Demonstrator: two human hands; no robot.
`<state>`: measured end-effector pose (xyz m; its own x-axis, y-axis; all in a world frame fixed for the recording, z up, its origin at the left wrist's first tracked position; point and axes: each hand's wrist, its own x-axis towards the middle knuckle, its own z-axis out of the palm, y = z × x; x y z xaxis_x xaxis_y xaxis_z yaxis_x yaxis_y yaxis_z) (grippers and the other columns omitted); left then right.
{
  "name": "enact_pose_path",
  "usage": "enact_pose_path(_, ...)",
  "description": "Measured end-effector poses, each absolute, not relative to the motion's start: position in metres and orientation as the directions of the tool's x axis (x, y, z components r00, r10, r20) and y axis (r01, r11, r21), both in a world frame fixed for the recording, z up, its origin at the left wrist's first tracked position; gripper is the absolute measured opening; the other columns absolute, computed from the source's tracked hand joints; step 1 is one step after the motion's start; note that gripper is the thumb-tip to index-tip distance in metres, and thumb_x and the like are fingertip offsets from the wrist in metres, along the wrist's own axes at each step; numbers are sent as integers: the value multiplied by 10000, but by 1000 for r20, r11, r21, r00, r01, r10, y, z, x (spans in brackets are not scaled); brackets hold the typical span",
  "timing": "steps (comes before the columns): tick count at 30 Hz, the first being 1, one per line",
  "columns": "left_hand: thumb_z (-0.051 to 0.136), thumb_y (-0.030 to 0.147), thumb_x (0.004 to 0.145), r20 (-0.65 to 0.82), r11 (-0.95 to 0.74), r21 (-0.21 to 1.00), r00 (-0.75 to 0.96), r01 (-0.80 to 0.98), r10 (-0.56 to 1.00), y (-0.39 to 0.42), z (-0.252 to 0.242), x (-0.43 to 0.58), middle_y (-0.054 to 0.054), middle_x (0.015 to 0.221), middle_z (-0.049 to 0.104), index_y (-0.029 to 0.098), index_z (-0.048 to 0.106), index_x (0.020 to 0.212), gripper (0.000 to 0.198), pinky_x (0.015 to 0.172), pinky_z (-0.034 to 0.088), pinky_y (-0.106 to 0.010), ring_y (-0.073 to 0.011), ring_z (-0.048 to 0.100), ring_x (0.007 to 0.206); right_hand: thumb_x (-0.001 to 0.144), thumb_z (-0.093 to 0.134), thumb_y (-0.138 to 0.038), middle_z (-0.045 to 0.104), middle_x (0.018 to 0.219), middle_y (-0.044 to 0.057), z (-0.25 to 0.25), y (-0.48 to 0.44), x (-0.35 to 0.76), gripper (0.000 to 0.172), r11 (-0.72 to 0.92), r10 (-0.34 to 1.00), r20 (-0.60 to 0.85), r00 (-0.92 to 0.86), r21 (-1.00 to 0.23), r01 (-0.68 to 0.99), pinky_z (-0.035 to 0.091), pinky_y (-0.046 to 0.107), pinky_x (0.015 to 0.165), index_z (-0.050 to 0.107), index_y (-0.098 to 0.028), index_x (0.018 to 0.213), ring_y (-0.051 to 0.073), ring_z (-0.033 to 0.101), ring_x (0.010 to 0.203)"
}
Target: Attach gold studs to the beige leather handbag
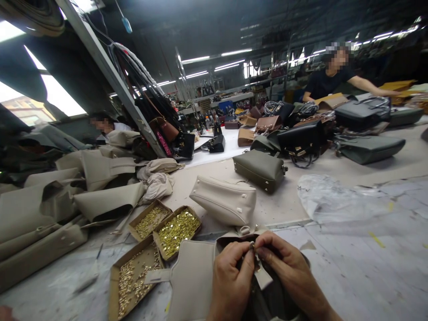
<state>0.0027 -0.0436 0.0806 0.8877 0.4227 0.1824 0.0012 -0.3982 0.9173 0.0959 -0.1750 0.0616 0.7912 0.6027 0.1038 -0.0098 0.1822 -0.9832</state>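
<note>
My left hand (232,276) and my right hand (284,265) meet over the open mouth of a beige handbag (194,272). Both are closed in a pinch, fingertips nearly touching around a small metal fitting, too small to make out clearly. A short pale strap tab (263,277) hangs just below the fingers, over the bag's dark lining. To the left, the bag's flap and its narrow strap (157,276) lie spread out. The strap's end reaches over a cardboard tray (114,285) of small gold-coloured metal pieces.
Two more trays hold gold-coloured pieces (179,232) and smaller ones (152,220). Ahead lie a beige bag (224,200) and an olive bag (259,169). Beige bags (107,200) pile up at left; clear plastic (334,200) lies at right. A co-worker (331,80) reaches across bags.
</note>
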Motion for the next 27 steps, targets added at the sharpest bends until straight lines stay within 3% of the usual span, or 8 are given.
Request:
enact_pose_path(13,572,261,1007,284,-537,843,876,-34,390,-44,77,3,-56,839,710,180,783,991,227,693,476,-232,-172,648,823,870,807,-564,668,846,29,52,-177,100,346,180,637,4,771,-973,-144,488,288,766,741,-225,895,213,600,837)
enact_pose_path(20,560,260,1011,276,-541,841,882,-29,382,-45,78,4,-33,810,684,181,749,904,231,716,463,-228,-156,621,785,847,828,-573,680,852,29,54,-178,98,369,193,639,-17,769,-964,-181,472,283,779,741,-217,892,204,595,841)
enact_pose_path(27,573,260,1007,285,-527,849,879,-45,383,-44,77,3,-25,822,696,215,775,969,211,720,479,-209,-151,641,796,812,850,-606,671,820,22,60,-177,98,412,218,649,-31,760,-950,-225,469,274,759,742,-212,869,192,587,801)
